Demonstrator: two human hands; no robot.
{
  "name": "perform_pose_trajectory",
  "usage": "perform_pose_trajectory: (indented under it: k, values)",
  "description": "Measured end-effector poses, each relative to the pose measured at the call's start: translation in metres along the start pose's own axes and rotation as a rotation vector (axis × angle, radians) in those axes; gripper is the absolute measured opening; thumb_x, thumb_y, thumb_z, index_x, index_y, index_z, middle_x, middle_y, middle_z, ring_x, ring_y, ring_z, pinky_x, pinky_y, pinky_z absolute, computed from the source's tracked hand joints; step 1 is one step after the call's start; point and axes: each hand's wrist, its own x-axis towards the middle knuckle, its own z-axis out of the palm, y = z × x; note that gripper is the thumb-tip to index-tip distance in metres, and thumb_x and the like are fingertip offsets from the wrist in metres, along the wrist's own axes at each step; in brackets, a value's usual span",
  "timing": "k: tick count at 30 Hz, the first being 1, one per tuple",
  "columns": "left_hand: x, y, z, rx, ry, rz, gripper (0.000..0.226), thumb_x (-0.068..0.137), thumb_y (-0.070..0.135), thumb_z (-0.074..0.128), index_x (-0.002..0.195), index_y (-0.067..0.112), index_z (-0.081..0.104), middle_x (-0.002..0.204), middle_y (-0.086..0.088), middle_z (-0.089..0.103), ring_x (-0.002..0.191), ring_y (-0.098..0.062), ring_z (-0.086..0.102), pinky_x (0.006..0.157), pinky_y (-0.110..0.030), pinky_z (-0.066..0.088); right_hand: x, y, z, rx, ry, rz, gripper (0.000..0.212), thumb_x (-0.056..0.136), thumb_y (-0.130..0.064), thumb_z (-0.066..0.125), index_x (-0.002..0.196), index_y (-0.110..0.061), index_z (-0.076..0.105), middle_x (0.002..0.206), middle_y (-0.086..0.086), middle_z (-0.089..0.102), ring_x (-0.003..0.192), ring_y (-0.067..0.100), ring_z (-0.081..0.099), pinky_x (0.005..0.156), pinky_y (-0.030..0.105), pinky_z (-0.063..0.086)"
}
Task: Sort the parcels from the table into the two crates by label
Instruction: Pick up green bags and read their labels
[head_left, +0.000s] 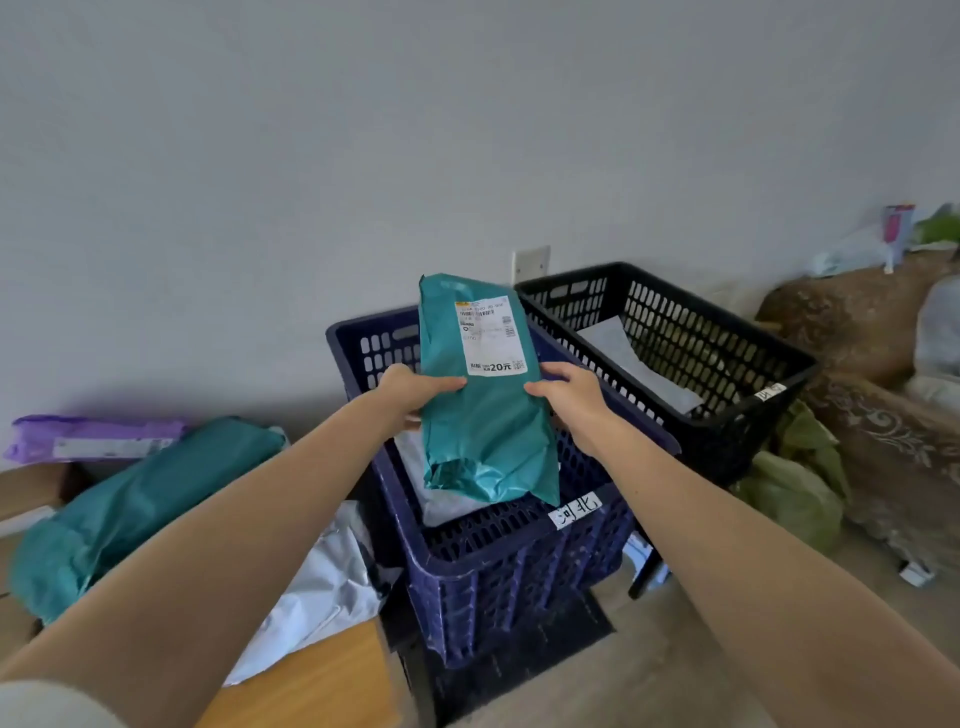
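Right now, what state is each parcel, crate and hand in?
Dark blue plastic crate: holds a white parcel.
Black plastic crate: holds a pale parcel.
Teal plastic mailer with white label: held above the blue one, label facing up.
Left hand: grips the mailer's left edge.
Right hand: grips its right edge.
Larger teal parcel: lying at left, untouched.
Purple parcel: lying flat.

At the left the wooden tabletop (322, 675) carries a long teal parcel (140, 509), with a purple parcel (93, 439) behind it by the wall and a white parcel (322, 587) hanging over the near edge. On the floor (675, 675) a blue crate (519, 587) stands on what may be a dark mat (519, 670). A black crate (737, 431) stands just beside it, and green bags (795, 488) lie to its right.
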Motion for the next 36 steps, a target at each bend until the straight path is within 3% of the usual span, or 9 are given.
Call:
perform_pose_trajectory:
  k: [3,5,8,12,17,23,26,30,36]
  values:
    - [0.017,-0.011,0.003,0.005,0.016,-0.048,0.041,0.074,0.024,0.083,0.099,0.006,0.055,0.102,-0.006,0.064,0.09,-0.024,0.065,0.071,-0.037,0.054,0.023,0.014,0.009,-0.053,-0.057,0.047,0.034,0.087,0.002,0.064,0.119,-0.007,0.059,0.11,0.009,0.066,0.097,0.025,0.065,0.086,0.043,0.055]
    - [0.033,-0.017,0.007,-0.011,0.042,-0.089,0.035,0.076,0.02,0.081,0.092,0.008,0.052,0.097,-0.005,0.061,0.08,-0.021,0.062,0.062,-0.034,0.052,0.046,0.025,0.017,-0.072,-0.103,0.092,0.039,0.087,0.004,0.063,0.124,-0.004,0.057,0.111,0.009,0.066,0.098,0.026,0.065,0.084,0.042,0.055]
    - [0.058,-0.027,0.014,0.003,0.09,-0.169,0.041,0.078,0.016,0.079,0.105,0.006,0.05,0.105,-0.009,0.058,0.093,-0.026,0.06,0.077,-0.04,0.053,0.081,0.046,0.028,-0.09,-0.193,0.17,0.049,0.087,0.007,0.062,0.133,-0.004,0.05,0.12,0.013,0.063,0.101,0.026,0.063,0.086,0.04,0.055]
    - [0.089,-0.039,0.021,0.011,0.146,-0.264,0.026,0.084,0.009,0.072,0.092,0.005,0.048,0.101,-0.01,0.056,0.088,-0.028,0.058,0.078,-0.039,0.049,0.117,0.067,0.044,-0.122,-0.297,0.236,0.047,0.087,0.011,0.06,0.13,-0.004,0.052,0.102,0.006,0.06,0.077,0.012,0.06,0.054,0.022,0.053]
    - [0.121,-0.056,0.026,0.035,0.256,-0.335,0.017,0.084,0.004,0.067,0.095,0.003,0.054,0.093,-0.011,0.061,0.087,-0.029,0.058,0.076,-0.036,0.05,0.153,0.092,0.065,-0.166,-0.448,0.313,0.045,0.087,0.009,0.06,0.126,-0.01,0.054,0.099,0.006,0.064,0.083,0.018,0.064,0.062,0.026,0.053]
    - [0.144,-0.083,0.039,0.209,0.359,-0.426,0.053,0.086,0.013,0.066,0.132,-0.005,0.046,0.126,-0.019,0.058,0.113,-0.033,0.058,0.097,-0.04,0.049,0.178,0.126,0.086,-0.2,-0.515,0.362,0.049,0.082,0.016,0.057,0.125,-0.008,0.052,0.095,0.008,0.064,0.083,0.021,0.064,0.065,0.03,0.056]
    - [0.147,-0.091,0.044,0.278,0.38,-0.495,0.063,0.087,0.02,0.064,0.138,-0.008,0.039,0.133,-0.022,0.053,0.12,-0.035,0.053,0.099,-0.04,0.046,0.182,0.14,0.094,-0.238,-0.542,0.365,0.046,0.083,0.016,0.056,0.122,-0.009,0.052,0.106,0.011,0.063,0.094,0.025,0.063,0.077,0.038,0.057]
    - [0.146,-0.103,0.043,0.345,0.389,-0.564,0.049,0.091,0.022,0.058,0.129,-0.007,0.047,0.129,-0.021,0.054,0.113,-0.034,0.056,0.091,-0.037,0.047,0.178,0.153,0.097,-0.244,-0.616,0.381,0.049,0.085,0.016,0.056,0.127,-0.009,0.05,0.104,0.004,0.059,0.086,0.012,0.058,0.062,0.02,0.052]
    - [0.145,-0.114,0.05,0.392,0.464,-0.567,0.043,0.089,0.016,0.06,0.124,-0.005,0.047,0.123,-0.02,0.057,0.11,-0.036,0.056,0.081,-0.035,0.045,0.175,0.163,0.105,-0.218,-0.613,0.329,0.048,0.086,0.014,0.057,0.129,-0.005,0.049,0.12,0.011,0.059,0.104,0.019,0.056,0.092,0.03,0.05]
